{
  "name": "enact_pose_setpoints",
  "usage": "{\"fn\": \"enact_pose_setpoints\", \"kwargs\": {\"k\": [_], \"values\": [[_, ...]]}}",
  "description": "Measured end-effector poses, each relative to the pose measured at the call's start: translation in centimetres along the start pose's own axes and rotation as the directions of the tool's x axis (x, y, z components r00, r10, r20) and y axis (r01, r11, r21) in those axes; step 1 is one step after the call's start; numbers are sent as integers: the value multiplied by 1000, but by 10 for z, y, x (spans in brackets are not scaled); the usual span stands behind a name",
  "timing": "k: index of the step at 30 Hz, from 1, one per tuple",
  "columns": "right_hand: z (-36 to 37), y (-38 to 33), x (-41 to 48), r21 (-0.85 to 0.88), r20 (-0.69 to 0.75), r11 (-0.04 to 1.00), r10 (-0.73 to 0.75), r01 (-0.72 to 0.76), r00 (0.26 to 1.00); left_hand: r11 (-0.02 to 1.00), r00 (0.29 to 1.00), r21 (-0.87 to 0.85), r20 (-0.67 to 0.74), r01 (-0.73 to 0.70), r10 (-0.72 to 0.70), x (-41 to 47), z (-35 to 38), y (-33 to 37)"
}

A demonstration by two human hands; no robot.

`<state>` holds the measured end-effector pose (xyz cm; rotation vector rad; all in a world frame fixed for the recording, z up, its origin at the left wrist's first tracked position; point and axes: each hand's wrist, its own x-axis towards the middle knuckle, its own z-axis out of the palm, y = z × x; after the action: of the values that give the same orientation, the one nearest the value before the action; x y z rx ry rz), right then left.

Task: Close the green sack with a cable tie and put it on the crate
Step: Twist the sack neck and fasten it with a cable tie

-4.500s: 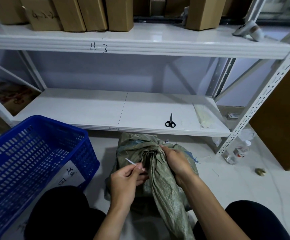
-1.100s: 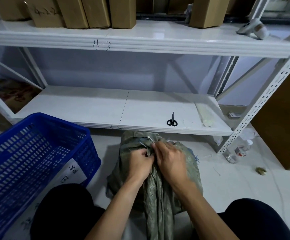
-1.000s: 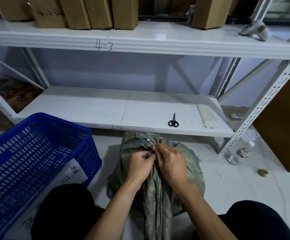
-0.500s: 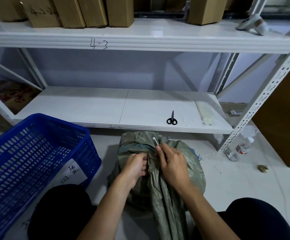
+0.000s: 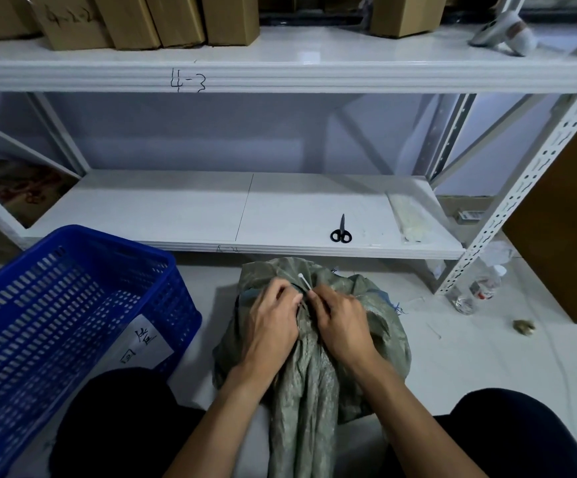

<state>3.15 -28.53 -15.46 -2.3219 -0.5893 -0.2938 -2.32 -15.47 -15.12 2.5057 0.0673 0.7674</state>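
Note:
A green woven sack stands on the floor between my knees, its neck gathered and trailing toward me. My left hand grips the bunched neck from the left. My right hand pinches a white cable tie whose free end sticks up and away from my fingertips. The loop of the tie around the neck is hidden by my fingers. The blue slotted crate stands on the floor to the left of the sack.
Black scissors and a bag of white cable ties lie on the low white shelf behind the sack. Two plastic bottles stand by the rack's right post. Cardboard boxes fill the upper shelf.
My hands moved from holding the tie's loose end and the neck apart to meeting at the top of the neck. The tie's end now points up from between my fingers.

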Motion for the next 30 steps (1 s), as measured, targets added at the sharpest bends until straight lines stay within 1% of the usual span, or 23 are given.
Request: {"fn": "enact_pose_setpoints", "kwargs": {"k": [1,3,5,7,10,12,16,18,20,22,24,26,27,28,30], "values": [[0,1,0,-4,3,1000,-2,2,1000,999,1000,-39,-18,-5,5,2,1,0],[1,0,-2,-5,3,1000,-17,17,1000,992,998,-115,-36,48,-52,5,3,-2],[2,-1,-4,22,-6,1000,-15,15,1000,979,990,-156,-34,131,-138,7,7,-5],[3,-3,-7,82,-28,996,22,-19,999,951,973,-211,1,226,-231,10,9,-6],[0,-6,-8,144,-63,988,68,-58,996,864,927,-340,104,373,-360,14,13,-6],[-2,-7,-7,150,-56,985,91,-82,994,810,903,-401,141,427,-406,15,16,-6],[-2,-6,-7,152,-40,976,164,-156,986,676,859,-545,193,495,-473,15,17,-3],[-3,-7,-6,152,-40,974,178,-170,983,634,847,-579,217,512,-486,15,16,-1],[-4,-7,-4,184,-34,969,176,-167,984,566,829,-633,239,528,-506,15,15,1],[-6,-6,-3,255,-7,949,193,-184,981,470,806,-698,270,540,-527,15,12,2],[-12,-6,0,400,63,885,233,-239,970,409,796,-731,302,547,-525,15,10,3],[-19,-10,1,585,161,741,294,-331,942,397,796,-731,327,555,-510,16,8,1],[-23,-12,2,648,199,668,316,-366,928,402,798,-726,336,557,-500,16,7,1],[-26,-13,2,684,220,619,330,-386,918,409,801,-721,342,559,-491,17,7,0],[-30,-11,3,695,235,593,347,-406,908,433,810,-710,344,556,-476,18,5,-1]]}}
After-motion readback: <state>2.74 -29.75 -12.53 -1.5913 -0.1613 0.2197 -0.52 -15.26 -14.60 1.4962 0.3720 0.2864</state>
